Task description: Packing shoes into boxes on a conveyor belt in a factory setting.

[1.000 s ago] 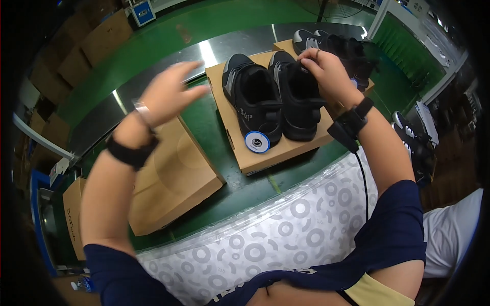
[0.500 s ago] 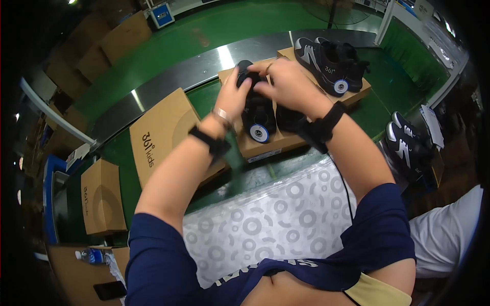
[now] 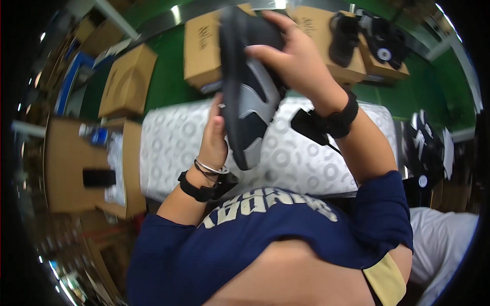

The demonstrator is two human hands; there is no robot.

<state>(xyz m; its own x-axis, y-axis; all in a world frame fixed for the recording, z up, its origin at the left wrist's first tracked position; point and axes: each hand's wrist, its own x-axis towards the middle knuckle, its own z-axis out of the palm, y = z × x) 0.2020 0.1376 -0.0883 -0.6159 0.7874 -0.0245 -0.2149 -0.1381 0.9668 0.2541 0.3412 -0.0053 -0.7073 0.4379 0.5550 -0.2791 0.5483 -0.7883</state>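
Observation:
A black and grey sneaker (image 3: 261, 84) is held up in front of me on its side, toe toward me and sole facing left. My right hand (image 3: 303, 64) grips its heel end, with the thumb across the upper. At the sole's edge near the toe, my left hand (image 3: 210, 143) holds the shoe; most of its fingers are hidden behind it. Beyond my right hand, one black sneaker (image 3: 343, 41) rests on a brown shoe box (image 3: 349, 75).
White patterned paper (image 3: 173, 148) covers the surface before me. More brown boxes (image 3: 200, 61) (image 3: 127, 84) stand on the green belt. Further sneakers (image 3: 388, 38) sit at the far right, others (image 3: 421, 137) nearer. An open carton (image 3: 76, 148) on the left holds a phone (image 3: 99, 178) and bottle (image 3: 93, 133).
My hands have lifted one sneaker off the box and brought it nearer, turned on its side. The view has tilted down toward me; the other sneaker stays on the box.

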